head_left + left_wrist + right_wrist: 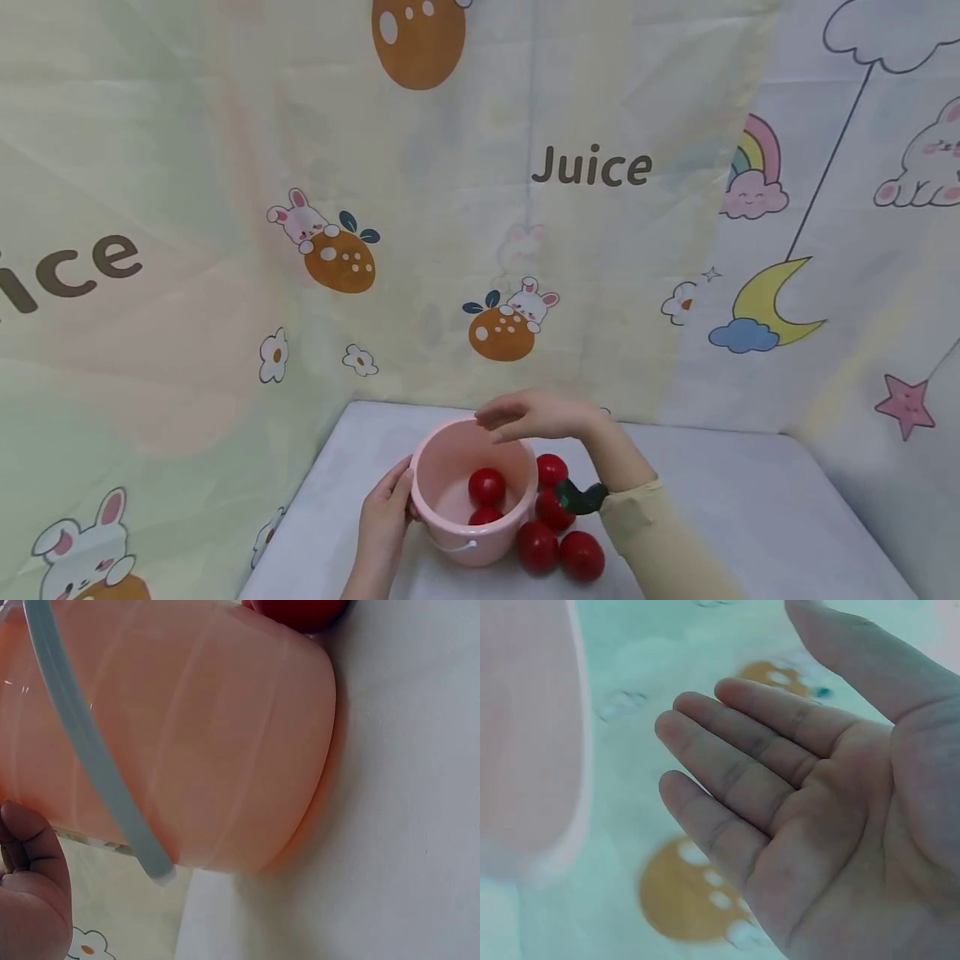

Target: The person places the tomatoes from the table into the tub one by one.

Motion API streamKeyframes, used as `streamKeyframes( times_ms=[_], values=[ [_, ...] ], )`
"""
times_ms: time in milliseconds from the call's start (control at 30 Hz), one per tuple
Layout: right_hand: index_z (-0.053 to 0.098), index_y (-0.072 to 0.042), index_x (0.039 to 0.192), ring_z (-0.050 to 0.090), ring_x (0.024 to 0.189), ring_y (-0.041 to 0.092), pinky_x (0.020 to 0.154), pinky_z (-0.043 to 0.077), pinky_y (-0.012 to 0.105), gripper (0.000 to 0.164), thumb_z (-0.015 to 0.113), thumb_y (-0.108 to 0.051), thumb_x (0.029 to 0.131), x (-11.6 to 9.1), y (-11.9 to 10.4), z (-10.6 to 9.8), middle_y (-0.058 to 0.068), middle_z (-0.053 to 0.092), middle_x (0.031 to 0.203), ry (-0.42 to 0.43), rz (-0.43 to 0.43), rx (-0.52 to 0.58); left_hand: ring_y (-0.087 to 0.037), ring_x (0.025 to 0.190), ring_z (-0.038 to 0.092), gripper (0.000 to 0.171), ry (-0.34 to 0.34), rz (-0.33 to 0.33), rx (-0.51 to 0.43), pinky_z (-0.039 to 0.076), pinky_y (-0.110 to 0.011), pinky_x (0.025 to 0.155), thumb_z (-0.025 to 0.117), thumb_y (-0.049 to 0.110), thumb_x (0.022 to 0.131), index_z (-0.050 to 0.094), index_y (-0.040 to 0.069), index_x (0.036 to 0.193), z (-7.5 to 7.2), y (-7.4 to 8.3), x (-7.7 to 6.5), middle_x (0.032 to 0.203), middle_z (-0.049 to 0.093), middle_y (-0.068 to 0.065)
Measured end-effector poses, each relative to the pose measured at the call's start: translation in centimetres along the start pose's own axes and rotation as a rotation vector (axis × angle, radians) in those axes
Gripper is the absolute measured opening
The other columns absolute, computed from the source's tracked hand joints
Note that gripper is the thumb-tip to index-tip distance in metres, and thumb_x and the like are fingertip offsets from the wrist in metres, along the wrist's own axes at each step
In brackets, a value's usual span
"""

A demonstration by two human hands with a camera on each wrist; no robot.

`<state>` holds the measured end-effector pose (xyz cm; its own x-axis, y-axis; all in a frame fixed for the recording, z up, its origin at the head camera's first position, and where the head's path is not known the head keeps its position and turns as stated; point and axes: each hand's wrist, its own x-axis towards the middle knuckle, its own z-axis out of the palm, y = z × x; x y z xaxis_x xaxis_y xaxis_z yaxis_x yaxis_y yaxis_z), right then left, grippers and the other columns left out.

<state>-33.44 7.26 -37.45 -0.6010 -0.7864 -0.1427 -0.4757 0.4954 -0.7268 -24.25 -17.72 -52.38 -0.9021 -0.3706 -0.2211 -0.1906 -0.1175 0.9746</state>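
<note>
A pink bucket (474,546) stands on the table with its mouth tipped toward me. Inside it lie two shiny red balls (487,487), the lower one partly hidden by the rim. My left hand (386,508) grips the bucket's left side near the rim, its thumb in front. In the left wrist view the bucket wall (202,735) fills much of the picture, with the curled left fingers (30,840) at its edge. Above the far right rim, my right hand (536,416) is held with straight fingers. Its bare palm (825,817) shows in the right wrist view.
Several more red balls (582,556) sit close against the bucket's right side, under my right forearm. A dark green band (581,497) is at the right wrist. The white table (720,500) ends at a printed cloth backdrop (420,333). A pale handle (97,757) hangs down the bucket.
</note>
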Motion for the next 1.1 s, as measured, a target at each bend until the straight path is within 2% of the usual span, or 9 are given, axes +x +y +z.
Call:
streamKeyframes(
  times_ms=[133,233,367,533,700,900,1100],
  values=[
    [0.053,-0.036,0.124,0.052,0.119,0.016,0.089,0.050,0.036,0.045,0.063,-0.047,0.081,-4.0,0.8,-1.0,-0.010,0.057,0.125,0.108,0.020,0.043,-0.014,0.074,0.055,0.045,-0.018,0.015,-0.005,0.053,-0.028,0.065,0.057,0.050,0.084,0.056,0.028,0.124,-0.2,0.0,-0.1,0.113,0.059,-0.008],
    [0.052,-0.036,0.125,0.051,0.121,0.019,0.089,0.050,0.038,0.046,0.063,-0.047,0.081,-6.5,2.0,-0.8,-0.010,0.056,0.126,0.177,0.060,0.059,-0.013,0.072,0.055,0.043,-0.022,0.031,-0.011,0.053,-0.028,0.064,0.057,0.049,0.085,0.057,0.028,0.122,-0.3,0.0,-0.1,0.111,0.059,-0.010],
    [0.051,-0.035,0.126,0.053,0.118,0.019,0.086,0.052,0.038,0.051,0.065,-0.049,0.079,-9.4,4.6,1.1,-0.009,0.056,0.126,0.249,0.133,0.045,-0.013,0.071,0.054,0.042,-0.022,0.015,-0.009,0.052,-0.028,0.065,0.057,0.049,0.085,0.057,0.030,0.122,-0.4,0.0,-0.1,0.109,0.059,-0.010],
    [0.049,-0.032,0.129,0.047,0.124,0.029,0.086,0.050,0.049,0.059,0.067,-0.050,0.076,-12.1,8.1,4.8,-0.001,0.052,0.132,0.290,0.245,0.121,-0.014,0.073,0.055,0.046,-0.033,-0.001,-0.004,0.052,-0.028,0.066,0.057,0.051,0.084,0.055,0.029,0.125,-0.3,0.0,-0.2,0.112,0.059,-0.009],
    [0.046,-0.027,0.132,0.041,0.128,0.036,0.088,0.046,0.055,0.067,0.069,-0.049,0.073,-13.1,10.8,8.1,0.006,0.048,0.137,0.321,0.332,0.224,-0.013,0.070,0.054,0.045,-0.033,0.016,-0.019,0.052,-0.028,0.064,0.057,0.050,0.084,0.056,0.029,0.124,-0.2,-0.1,-0.1,0.112,0.059,-0.008],
    [0.043,-0.018,0.136,0.036,0.129,0.041,0.091,0.042,0.058,0.070,0.067,-0.047,0.077,-13.4,13.6,11.6,0.013,0.045,0.138,0.349,0.401,0.303,-0.013,0.071,0.054,0.045,-0.034,0.012,-0.009,0.053,-0.028,0.065,0.057,0.050,0.085,0.056,0.029,0.124,-0.1,-0.1,0.0,0.114,0.059,-0.006],
    [0.039,-0.018,0.138,0.034,0.126,0.044,0.084,0.046,0.058,0.083,0.073,-0.049,0.069,-13.1,15.1,14.7,0.014,0.041,0.140,0.349,0.500,0.409,-0.013,0.069,0.054,0.043,-0.037,0.012,-0.017,0.052,-0.028,0.064,0.057,0.048,0.086,0.056,0.029,0.124,-0.2,-0.1,-0.1,0.114,0.059,-0.008]
  ],
)
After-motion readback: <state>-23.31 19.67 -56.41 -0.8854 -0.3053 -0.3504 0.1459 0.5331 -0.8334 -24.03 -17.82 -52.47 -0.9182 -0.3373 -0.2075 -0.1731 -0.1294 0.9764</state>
